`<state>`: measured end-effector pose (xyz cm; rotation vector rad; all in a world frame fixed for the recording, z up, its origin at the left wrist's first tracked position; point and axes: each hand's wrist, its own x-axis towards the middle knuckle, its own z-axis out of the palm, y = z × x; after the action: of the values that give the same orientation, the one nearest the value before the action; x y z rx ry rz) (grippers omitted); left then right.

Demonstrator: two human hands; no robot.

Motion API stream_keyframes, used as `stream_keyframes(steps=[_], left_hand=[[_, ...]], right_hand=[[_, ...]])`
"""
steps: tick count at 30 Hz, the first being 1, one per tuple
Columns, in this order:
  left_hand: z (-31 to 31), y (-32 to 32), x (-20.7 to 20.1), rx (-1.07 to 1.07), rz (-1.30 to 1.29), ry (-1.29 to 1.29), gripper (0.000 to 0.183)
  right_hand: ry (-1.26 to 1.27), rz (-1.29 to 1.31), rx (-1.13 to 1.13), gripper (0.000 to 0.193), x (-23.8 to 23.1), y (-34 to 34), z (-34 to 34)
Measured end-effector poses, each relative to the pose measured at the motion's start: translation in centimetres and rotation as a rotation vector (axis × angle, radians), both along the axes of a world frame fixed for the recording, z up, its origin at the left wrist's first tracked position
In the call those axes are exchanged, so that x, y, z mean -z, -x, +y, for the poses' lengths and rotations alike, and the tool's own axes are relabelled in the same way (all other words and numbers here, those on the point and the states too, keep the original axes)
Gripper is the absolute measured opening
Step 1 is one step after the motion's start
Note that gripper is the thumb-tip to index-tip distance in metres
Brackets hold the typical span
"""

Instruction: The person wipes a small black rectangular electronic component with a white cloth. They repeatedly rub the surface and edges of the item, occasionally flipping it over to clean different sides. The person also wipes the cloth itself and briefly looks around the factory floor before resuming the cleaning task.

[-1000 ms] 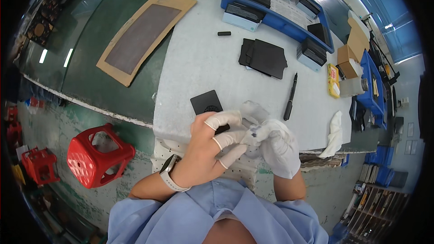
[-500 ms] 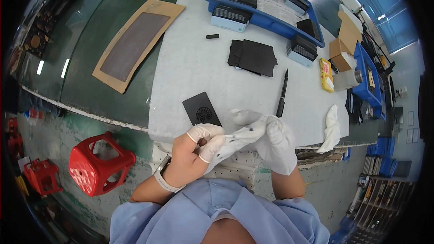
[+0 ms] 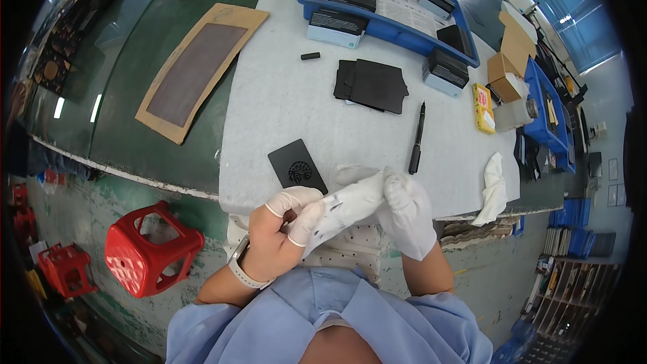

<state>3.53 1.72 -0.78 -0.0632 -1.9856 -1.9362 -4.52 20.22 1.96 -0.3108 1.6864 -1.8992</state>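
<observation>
Left hand (image 3: 273,232): bare apart from white finger covers (image 3: 294,197); pale-strapped wristwatch (image 3: 240,263) at the wrist. Grip closed, thumb and fingers brought together on the near left end of a white cloth (image 3: 354,201), a small gap showing behind the fingertips.

Right hand (image 3: 411,214): in a loose white covering. Grip closed, fingers bunched at the upper right end of the same cloth; white lies against white, and the exact fingertip contact cannot be told.

White cloth: one, dark-spotted, stretched aslant between the two hands above the near edge of the counter (image 3: 259,104).

Black card (image 3: 298,167): one, with round emblem, flat on the counter just beyond the left hand; whether its near corner meets the fingers cannot be told.

Pen (image 3: 417,141): one, black, lying beyond the right hand, apart from it.

Stack of black cards (image 3: 379,85): loosely fanned, farther back, short of the blue tray (image 3: 387,23).

Changes noted: one second ago the hands were close together over a bunched cloth, the left fingers covering part of the card; now the hands are apart and most of the emblem shows. Half a second ago the stretched cloth was narrower; it is now spread broader.
</observation>
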Motion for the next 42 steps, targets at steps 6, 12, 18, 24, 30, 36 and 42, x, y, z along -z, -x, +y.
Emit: stream_keyframes(steps=[6, 12, 18, 24, 30, 36, 42], left_hand=[[0.4, 0.1, -0.1, -0.049, 0.031, 0.025, 0.014], [1.4, 0.0, 0.6, -0.05, -0.044, 0.059, 0.019], [2.7, -0.4, 0.9, 0.078, -0.012, 0.131, 0.018], [1.8, 0.6, 0.6, 0.178, 0.099, 0.413, 0.026], [-2.3, 2.7, -0.1, -0.128, 0.131, 0.708, 0.044], [-3.7, 2.7, 1.7, -0.04, 0.034, 0.89, 0.095], [-3.9, 2.5, 1.6, -0.052, 0.022, 0.956, 0.095]], right_hand=[[0.213, -0.187, -0.011, 0.062, -1.0, -0.5, -1.4], [0.447, -0.15, -0.204, 0.072, -0.4, -0.1, -1.3], [0.658, -0.256, 0.121, 0.065, 0.8, -1.1, -1.8], [0.519, 0.009, 0.341, 0.037, -2.5, -1.0, 3.3], [-0.46, 0.731, 1.022, 0.028, -8.5, 4.1, 11.5], [-0.999, 0.844, 0.867, 0.03, -7.3, 14.8, 26.2], [-1.27, 0.675, 0.651, 0.034, -8.6, 17.2, 26.7]])
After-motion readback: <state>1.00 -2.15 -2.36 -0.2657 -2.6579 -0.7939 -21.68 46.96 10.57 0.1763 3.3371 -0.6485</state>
